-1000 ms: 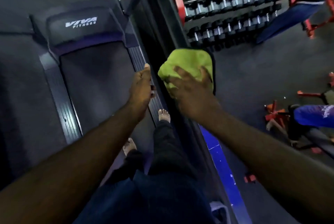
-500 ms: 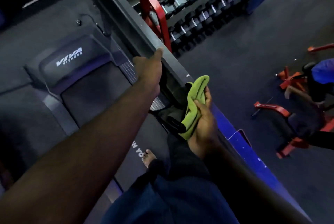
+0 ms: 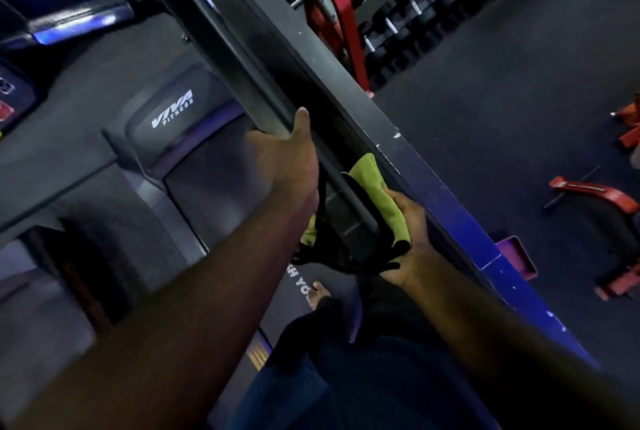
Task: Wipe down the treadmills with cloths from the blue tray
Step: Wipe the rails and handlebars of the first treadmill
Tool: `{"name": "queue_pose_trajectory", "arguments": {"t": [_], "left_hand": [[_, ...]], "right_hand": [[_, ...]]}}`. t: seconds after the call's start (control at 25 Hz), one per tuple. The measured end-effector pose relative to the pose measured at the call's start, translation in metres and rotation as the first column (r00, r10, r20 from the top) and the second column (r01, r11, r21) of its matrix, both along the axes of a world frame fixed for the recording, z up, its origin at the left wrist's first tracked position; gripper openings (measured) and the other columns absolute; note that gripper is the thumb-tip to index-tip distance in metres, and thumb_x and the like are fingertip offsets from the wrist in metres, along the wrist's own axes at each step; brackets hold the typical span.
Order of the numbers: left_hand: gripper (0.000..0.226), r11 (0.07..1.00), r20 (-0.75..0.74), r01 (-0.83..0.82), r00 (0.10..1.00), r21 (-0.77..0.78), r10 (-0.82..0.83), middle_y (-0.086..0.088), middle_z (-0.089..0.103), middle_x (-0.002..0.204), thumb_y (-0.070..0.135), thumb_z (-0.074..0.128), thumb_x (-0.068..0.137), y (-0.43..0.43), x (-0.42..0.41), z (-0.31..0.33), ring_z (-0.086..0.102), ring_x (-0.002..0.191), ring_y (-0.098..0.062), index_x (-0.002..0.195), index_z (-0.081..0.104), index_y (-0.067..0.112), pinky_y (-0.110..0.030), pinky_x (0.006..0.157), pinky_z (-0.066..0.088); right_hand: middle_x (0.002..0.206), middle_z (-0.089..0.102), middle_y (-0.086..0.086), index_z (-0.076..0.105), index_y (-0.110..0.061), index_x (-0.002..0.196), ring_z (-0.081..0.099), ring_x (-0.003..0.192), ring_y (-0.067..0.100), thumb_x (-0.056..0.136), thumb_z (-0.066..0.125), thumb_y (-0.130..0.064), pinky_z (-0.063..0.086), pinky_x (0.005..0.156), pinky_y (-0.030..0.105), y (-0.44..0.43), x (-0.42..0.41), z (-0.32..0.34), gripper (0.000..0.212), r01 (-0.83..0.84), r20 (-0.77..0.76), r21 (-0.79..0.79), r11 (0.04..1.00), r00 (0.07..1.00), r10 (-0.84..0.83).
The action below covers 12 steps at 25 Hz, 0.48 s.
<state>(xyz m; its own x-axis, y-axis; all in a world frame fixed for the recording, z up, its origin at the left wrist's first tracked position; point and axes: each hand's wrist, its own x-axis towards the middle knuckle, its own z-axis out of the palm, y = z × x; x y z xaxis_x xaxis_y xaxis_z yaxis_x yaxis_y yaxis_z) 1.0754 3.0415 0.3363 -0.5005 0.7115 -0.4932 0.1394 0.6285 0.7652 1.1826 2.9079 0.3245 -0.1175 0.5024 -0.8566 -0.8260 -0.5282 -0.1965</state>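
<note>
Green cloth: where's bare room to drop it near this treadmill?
The belt is bare between the motor cover and your foot. The dark floor is open between the dumbbell rack and the red bench. It is crowded at the side rail, where your left hand and right hand with the green cloth sit close.

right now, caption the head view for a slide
Left hand grips the treadmill handrail; right hand holds a green cloth at its near end

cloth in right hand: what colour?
Lime green cloth, gripped in the right hand. The head view shows it best.
</note>
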Motion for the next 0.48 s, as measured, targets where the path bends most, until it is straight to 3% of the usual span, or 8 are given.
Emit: {"name": "queue_pose_trajectory", "arguments": {"t": [0.08, 0.12, 0.2, 0.32, 0.48], "left_hand": [[0.054, 1.0, -0.03, -0.015, 0.999, 0.004, 0.015, 0.012, 0.064, 0.1, 0.051, 0.08, 0.085, 0.001, 0.002, 0.001, 0.063, 0.086, -0.002, 0.119, 0.051, 0.021, -0.019, 0.066, 0.046], [0.054, 1.0, -0.046, -0.023, 0.999, 0.009, 0.023, 0.013, 0.065, 0.1, 0.053, 0.079, 0.086, 0.001, 0.002, 0.002, 0.064, 0.086, -0.001, 0.119, 0.052, 0.02, -0.019, 0.067, 0.046], [0.053, 0.999, -0.069, -0.047, 0.996, 0.024, 0.048, 0.012, 0.067, 0.1, 0.058, 0.076, 0.087, 0.002, 0.004, 0.003, 0.065, 0.086, -0.001, 0.119, 0.055, 0.02, -0.019, 0.068, 0.049], [0.051, 0.998, -0.09, -0.051, 0.994, 0.031, 0.053, 0.01, 0.068, 0.099, 0.063, 0.067, 0.092, 0.003, 0.007, 0.003, 0.066, 0.084, -0.004, 0.116, 0.056, 0.02, -0.017, 0.065, 0.049], [0.052, 0.998, -0.133, -0.01, 0.991, 0.057, 0.018, 0.003, 0.067, 0.101, 0.068, 0.052, 0.099, 0.002, 0.001, 0.004, 0.066, 0.087, -0.011, 0.113, 0.056, 0.018, -0.022, 0.067, 0.051]], "right_hand": [[0.093, 0.074, 0.014, 0.076, -0.005, 0.113, 0.074, 0.081, 0.03, 0.108, 0.046, -0.042, 0.062, 0.069, 0.036, -0.003, 0.003, 0.009, 0.048, -0.009, -0.008, -0.027, 1.0, 1.0, 0.009], [0.092, 0.074, 0.013, 0.077, -0.007, 0.105, 0.074, 0.081, 0.029, 0.109, 0.045, -0.043, 0.062, 0.072, 0.037, -0.009, 0.004, 0.016, 0.048, 0.021, -0.051, -0.039, 0.999, 0.998, -0.023], [0.106, 0.075, 0.017, 0.076, -0.009, 0.112, 0.074, 0.097, 0.034, 0.106, 0.052, -0.045, 0.061, 0.087, 0.045, -0.011, 0.009, 0.018, 0.043, 0.01, -0.124, -0.07, 0.998, 0.992, -0.019], [0.138, 0.065, 0.027, 0.072, -0.007, 0.131, 0.062, 0.127, 0.046, 0.097, 0.062, -0.042, 0.048, 0.11, 0.061, 0.036, 0.015, -0.017, 0.05, -0.229, -0.043, -0.107, 0.968, 0.973, 0.225], [0.136, 0.064, 0.028, 0.07, -0.015, 0.135, 0.062, 0.116, 0.045, 0.102, 0.052, -0.031, 0.042, 0.113, 0.065, 0.058, 0.021, -0.042, 0.041, -0.355, 0.044, -0.081, 0.932, 0.932, 0.359]]}}
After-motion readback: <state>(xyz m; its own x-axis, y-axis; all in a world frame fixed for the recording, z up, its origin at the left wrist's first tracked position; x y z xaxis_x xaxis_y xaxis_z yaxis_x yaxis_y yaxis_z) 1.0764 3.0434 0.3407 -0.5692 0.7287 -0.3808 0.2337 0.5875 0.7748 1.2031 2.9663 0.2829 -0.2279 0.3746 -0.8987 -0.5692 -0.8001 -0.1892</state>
